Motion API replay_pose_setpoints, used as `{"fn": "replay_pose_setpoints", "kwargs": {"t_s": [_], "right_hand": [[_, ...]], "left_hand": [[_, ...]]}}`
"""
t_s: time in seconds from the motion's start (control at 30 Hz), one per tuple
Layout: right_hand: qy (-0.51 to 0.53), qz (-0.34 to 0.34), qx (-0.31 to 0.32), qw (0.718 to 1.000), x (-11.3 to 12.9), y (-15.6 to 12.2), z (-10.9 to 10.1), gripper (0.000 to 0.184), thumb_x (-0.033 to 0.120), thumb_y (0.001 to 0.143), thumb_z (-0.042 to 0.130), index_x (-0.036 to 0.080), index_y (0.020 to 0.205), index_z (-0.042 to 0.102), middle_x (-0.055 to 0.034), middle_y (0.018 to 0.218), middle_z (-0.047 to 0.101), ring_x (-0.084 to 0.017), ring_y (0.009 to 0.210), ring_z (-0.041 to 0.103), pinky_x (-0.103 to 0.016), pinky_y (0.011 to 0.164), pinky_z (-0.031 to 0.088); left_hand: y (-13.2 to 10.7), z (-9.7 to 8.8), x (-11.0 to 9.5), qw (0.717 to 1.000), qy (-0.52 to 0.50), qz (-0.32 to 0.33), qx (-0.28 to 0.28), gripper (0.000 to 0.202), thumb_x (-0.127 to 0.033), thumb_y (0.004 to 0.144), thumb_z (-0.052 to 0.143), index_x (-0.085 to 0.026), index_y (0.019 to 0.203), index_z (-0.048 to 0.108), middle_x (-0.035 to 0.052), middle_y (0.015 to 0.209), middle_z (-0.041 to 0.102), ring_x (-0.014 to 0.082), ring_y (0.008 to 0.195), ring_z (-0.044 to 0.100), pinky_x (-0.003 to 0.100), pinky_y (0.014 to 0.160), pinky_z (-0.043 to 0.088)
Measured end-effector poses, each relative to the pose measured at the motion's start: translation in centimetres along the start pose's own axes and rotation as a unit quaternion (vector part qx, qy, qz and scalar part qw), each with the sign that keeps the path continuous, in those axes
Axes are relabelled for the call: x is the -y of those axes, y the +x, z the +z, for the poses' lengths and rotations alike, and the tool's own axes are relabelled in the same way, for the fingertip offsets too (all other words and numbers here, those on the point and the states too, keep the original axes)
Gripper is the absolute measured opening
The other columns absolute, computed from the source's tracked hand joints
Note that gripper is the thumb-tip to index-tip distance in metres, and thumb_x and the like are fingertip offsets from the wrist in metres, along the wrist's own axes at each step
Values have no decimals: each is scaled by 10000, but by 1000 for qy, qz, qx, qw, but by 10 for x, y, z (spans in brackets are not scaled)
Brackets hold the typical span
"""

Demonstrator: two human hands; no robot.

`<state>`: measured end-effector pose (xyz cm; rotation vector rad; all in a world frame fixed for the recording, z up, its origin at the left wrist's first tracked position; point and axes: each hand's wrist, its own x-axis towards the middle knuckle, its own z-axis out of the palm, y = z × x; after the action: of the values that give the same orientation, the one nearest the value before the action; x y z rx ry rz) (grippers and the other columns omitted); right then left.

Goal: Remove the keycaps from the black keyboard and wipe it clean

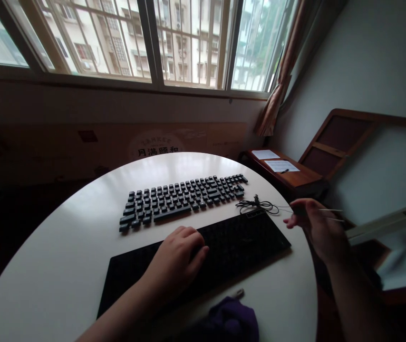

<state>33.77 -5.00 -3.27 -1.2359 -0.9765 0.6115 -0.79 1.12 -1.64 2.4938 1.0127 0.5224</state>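
A black keyboard base (238, 242) lies slanted on the white round table, its surface too dark to make out in detail. My left hand (183, 249) rests over its middle with the fingers curled down; anything under the fingertips is hidden. Off the table's right edge, my right hand (315, 228) is raised and closed around a thin wire keycap puller (331, 210), its wires sticking out both sides. Behind the base, loose black keycaps (172, 216) stand in rows in a keyboard layout. A coiled black cable (256, 205) sits at the base's far right corner.
Near the front of the white table (56, 251) lies a purple cloth (233, 318), with a small metal-looking piece (239, 293) beside it. Beyond the right edge stands a wooden side table (306, 178) bearing papers (281, 166) and a pen. A barred window is behind.
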Motion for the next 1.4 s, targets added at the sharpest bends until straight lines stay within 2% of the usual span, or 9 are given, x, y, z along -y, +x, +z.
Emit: {"fn": "replay_pose_setpoints", "kwargs": {"t_s": [0.1, 0.2, 0.3, 0.43, 0.73, 0.93, 1.1, 1.27, 1.4], "right_hand": [[0, 76, 25, 997, -15, -26, -17, 446, 504, 816, 766, 199, 1107, 620, -19, 737, 635, -168, 696, 654, -313, 709, 589], [21, 84, 32, 996, -25, -36, -22, 366, 520, 856, 710, 180, 964, 628, 24, 590, 523, -126, 566, 565, -260, 601, 548], [4, 65, 50, 997, -31, -37, -18, 397, 564, 912, 602, 180, 815, 582, 48, 506, 412, -101, 458, 442, -224, 473, 452], [-32, 53, 68, 996, -34, -29, -10, 408, 580, 932, 535, 191, 808, 528, 45, 510, 442, -109, 437, 459, -222, 451, 437], [-20, 40, 7, 999, -49, -20, 0, 364, 556, 950, 495, 214, 833, 453, 69, 534, 411, -87, 403, 411, -197, 406, 407], [-31, 92, 64, 993, -45, -9, -4, 375, 558, 928, 518, 211, 802, 453, 76, 516, 362, -78, 382, 340, -178, 353, 327], [-24, 93, 78, 992, -49, -13, -7, 410, 580, 920, 515, 215, 767, 410, 78, 536, 288, -69, 412, 261, -167, 370, 227], [-111, 22, 70, 991, -56, -26, -13, 421, 560, 967, 477, 207, 743, 428, 35, 581, 355, -100, 485, 325, -211, 434, 272], [-244, -72, 77, 964, -48, -33, -13, 423, 501, 1008, 407, 203, 714, 470, 1, 594, 416, -132, 533, 387, -255, 508, 341]], "left_hand": [[-1, 8, 6, 1000, 7, 27, -3, 148, -292, 919, 557, -203, 1004, 639, 118, 1175, 650, 290, 1122, 583, 461, 1003, 465], [-3, 17, 14, 999, 43, 31, 2, 340, -337, 903, 609, -211, 1219, 620, 143, 1432, 531, 343, 1331, 473, 542, 1120, 381], [-3, 22, 18, 995, 91, 34, 33, 475, -387, 897, 629, -242, 1345, 570, 136, 1516, 465, 356, 1398, 418, 587, 1164, 306], [-3, 20, 17, 991, 115, 35, 60, 509, -403, 893, 633, -254, 1374, 561, 133, 1539, 443, 351, 1412, 409, 578, 1169, 301], [-2, 17, 14, 992, 109, 36, 51, 495, -372, 875, 651, -260, 1352, 584, 119, 1519, 472, 346, 1386, 439, 551, 1149, 344], [-2, 16, 15, 993, 102, 40, 49, 486, -385, 873, 644, -263, 1341, 594, 115, 1513, 477, 356, 1372, 448, 554, 1143, 353], [-1, 16, 15, 992, 104, 35, 61, 503, -387, 875, 642, -266, 1360, 584, 116, 1519, 470, 356, 1374, 442, 562, 1144, 348], [-1, 16, 16, 992, 103, 31, 68, 518, -408, 870, 653, -274, 1365, 586, 113, 1522, 466, 367, 1374, 438, 571, 1136, 358], [-1, 17, 19, 992, 103, 40, 63, 512, -428, 886, 636, -278, 1372, 580, 111, 1519, 469, 364, 1370, 440, 566, 1134, 362]]}}
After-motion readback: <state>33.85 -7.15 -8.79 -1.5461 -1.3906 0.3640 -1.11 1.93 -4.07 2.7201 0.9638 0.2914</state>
